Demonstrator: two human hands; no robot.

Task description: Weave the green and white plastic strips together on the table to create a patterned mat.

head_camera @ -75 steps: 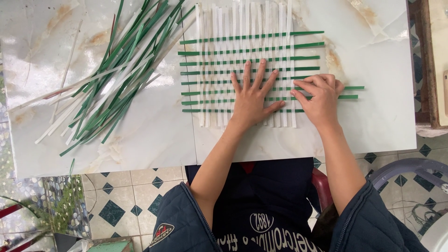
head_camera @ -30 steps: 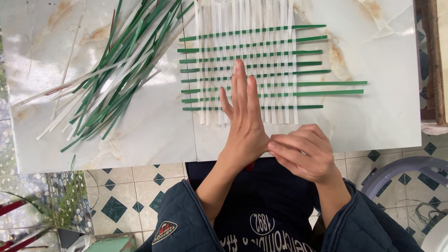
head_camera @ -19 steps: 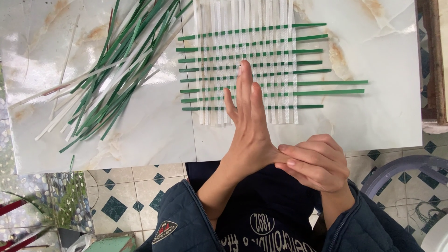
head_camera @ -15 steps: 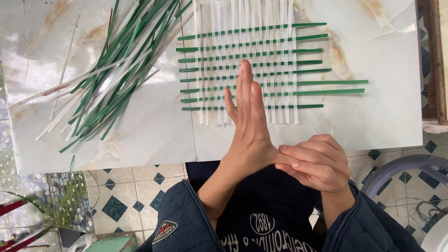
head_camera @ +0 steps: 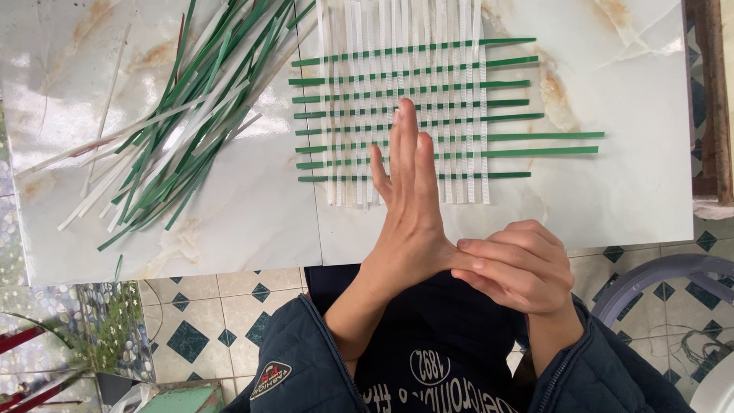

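left hand flat, empty over glossy woven strip mat — right hand curled, empty.

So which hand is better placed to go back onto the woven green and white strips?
Probably the left hand: its straight fingers already reach over the near edge of the woven mat. The right hand is curled off the table's edge, its fingertips against the left palm, holding nothing.
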